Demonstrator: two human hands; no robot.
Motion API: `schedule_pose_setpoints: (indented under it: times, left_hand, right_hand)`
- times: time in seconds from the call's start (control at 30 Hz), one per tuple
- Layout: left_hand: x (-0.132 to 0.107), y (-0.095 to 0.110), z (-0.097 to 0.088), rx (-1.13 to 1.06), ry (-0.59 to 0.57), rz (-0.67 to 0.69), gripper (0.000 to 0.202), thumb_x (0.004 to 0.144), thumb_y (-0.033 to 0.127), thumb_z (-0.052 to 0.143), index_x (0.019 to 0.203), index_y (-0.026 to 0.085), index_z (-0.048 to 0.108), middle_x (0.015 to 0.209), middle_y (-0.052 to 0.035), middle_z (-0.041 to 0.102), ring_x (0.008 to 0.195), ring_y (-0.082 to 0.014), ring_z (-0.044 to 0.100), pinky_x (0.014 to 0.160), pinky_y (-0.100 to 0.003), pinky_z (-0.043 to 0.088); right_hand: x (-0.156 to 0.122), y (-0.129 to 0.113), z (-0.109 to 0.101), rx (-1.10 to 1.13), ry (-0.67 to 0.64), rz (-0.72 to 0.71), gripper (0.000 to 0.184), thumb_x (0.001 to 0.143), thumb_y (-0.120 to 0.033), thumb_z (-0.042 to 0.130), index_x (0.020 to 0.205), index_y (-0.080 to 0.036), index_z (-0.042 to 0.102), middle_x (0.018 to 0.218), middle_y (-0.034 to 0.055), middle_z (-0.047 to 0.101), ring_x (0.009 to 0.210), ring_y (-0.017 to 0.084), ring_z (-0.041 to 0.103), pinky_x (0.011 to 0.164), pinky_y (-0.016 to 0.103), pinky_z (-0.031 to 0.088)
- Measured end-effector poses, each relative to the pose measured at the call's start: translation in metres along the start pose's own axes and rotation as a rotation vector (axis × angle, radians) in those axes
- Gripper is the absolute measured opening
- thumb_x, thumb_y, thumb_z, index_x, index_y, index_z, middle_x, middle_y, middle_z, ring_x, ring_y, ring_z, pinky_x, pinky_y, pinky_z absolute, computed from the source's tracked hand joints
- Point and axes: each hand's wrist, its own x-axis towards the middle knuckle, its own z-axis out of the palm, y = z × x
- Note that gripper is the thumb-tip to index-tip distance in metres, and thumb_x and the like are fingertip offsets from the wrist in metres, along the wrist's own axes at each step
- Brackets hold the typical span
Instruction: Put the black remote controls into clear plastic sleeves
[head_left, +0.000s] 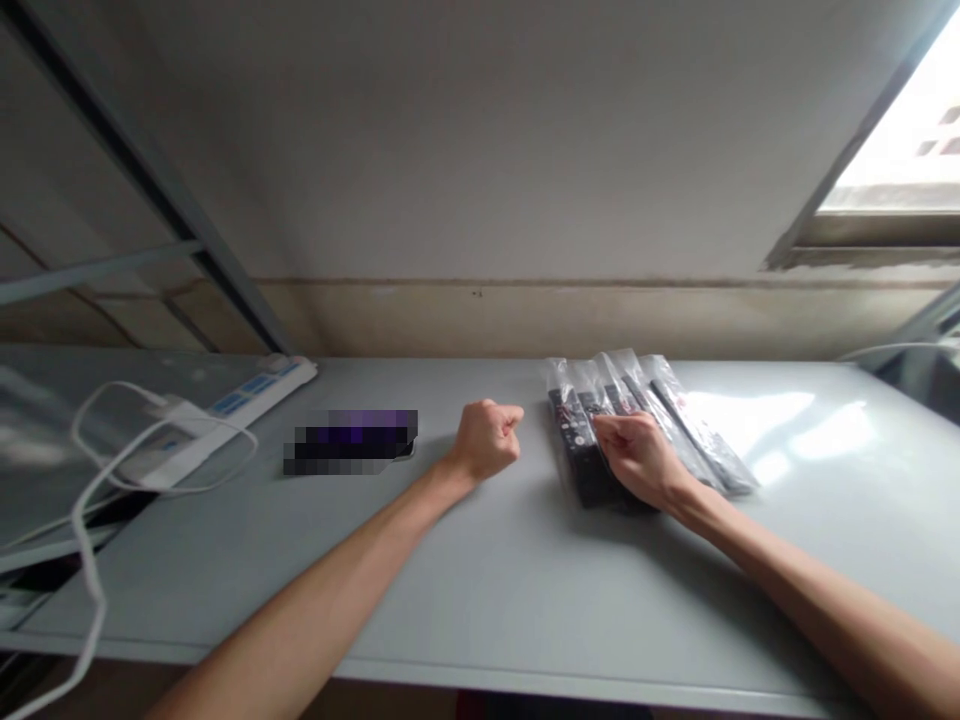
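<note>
Several black remote controls in clear plastic bags (pixel 679 420) lie side by side on the grey table (pixel 480 580), right of the middle. My right hand (pixel 641 460) rests on the leftmost bagged remote with its fingers curled round the bag's top part. My left hand (pixel 489 438) is a closed fist just left of the bags, a short gap apart from them, with nothing visible in it.
A dark, blurred-out flat object (pixel 351 441) lies left of my left hand. A white power strip (pixel 225 415) with white cables (pixel 90 520) sits at the table's left end. The wall runs behind; a bright window (pixel 900 150) is at upper right.
</note>
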Motion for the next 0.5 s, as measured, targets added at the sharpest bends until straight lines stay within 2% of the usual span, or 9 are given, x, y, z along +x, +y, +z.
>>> schedule_pose_setpoints:
  times: [0.5]
  left_hand:
    - [0.0037, 0.0014, 0.0023, 0.158, -0.028, -0.055, 0.034, 0.054, 0.016, 0.049, 0.054, 0.024, 0.016, 0.051, 0.0037, 0.012, 0.053, -0.0147, 0.009, 0.056, -0.035, 0.011]
  right_hand:
    - [-0.0016, 0.0020, 0.0013, 0.019, -0.051, 0.013, 0.031, 0.064, -0.009, 0.044, 0.066, -0.025, 0.018, 0.058, -0.0068, 0.017, 0.056, 0.012, 0.017, 0.057, 0.030, 0.020]
